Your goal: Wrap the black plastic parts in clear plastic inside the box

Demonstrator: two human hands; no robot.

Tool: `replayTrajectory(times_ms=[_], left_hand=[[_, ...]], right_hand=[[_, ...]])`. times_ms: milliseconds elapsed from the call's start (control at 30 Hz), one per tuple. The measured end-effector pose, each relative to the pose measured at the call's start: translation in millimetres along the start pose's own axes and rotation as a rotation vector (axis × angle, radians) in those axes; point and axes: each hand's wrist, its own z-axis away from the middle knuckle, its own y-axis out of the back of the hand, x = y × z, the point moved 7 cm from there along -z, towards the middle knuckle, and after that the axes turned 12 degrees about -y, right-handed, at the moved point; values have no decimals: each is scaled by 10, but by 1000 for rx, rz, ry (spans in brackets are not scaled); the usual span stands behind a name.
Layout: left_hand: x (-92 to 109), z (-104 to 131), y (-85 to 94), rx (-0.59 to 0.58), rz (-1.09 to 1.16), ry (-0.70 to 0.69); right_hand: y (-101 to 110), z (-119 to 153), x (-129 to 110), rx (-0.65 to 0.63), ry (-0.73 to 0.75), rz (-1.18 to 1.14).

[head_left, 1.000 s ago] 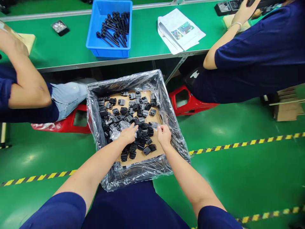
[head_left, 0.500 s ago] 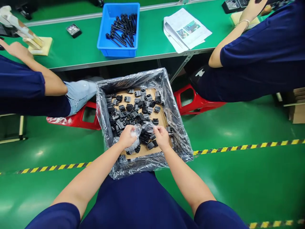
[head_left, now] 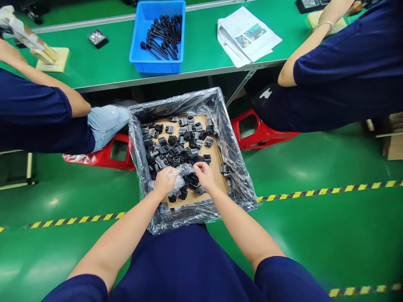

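Observation:
A crumpled clear plastic bag (head_left: pixel 179 183) stretches between my two hands over the lower part of a bin (head_left: pixel 236 176) lined with clear film. My left hand (head_left: pixel 165 181) is closed around one side of the bag. With thumb and fingers together, my right hand (head_left: pixel 204 175) pinches its other side. Many small black plastic parts (head_left: pixel 171 151) lie loose on a brown cardboard sheet (head_left: pixel 220 178) inside the bin, some of them right under the bag and partly hidden by it.
Beyond the bin, a green workbench (head_left: pixel 201 46) holds a blue tray (head_left: pixel 157 67) of black rods, papers (head_left: pixel 248 37) and a small box (head_left: pixel 97 38). People in dark blue sit left and right, on red stools (head_left: pixel 118 161) beside the bin.
My right hand has moved left, closer to my left hand, and the bag between them is bunched together more. The left person's arm has shifted.

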Motion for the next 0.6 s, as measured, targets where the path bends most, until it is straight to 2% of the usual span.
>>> replayTrajectory(times_ms=[100, 200, 300, 433, 533, 600], left_hand=[[-79, -2, 56, 30, -29, 91], [-95, -27, 73, 28, -9, 59], [-123, -39, 93, 33, 0, 35], [-165, -18, 135, 33, -35, 51], [-193, 13, 191, 90, 35, 68], [-268, 46, 229, 148, 99, 146]], right_hand=[[222, -414, 161, 141, -113, 45], [504, -948, 205, 303, -179, 238], [707, -1494, 131, 383, -185, 350], [801, -2132, 100, 408, -219, 312], [826, -2508, 111, 460, -168, 261], [835, -2698, 132, 490, -119, 242]])
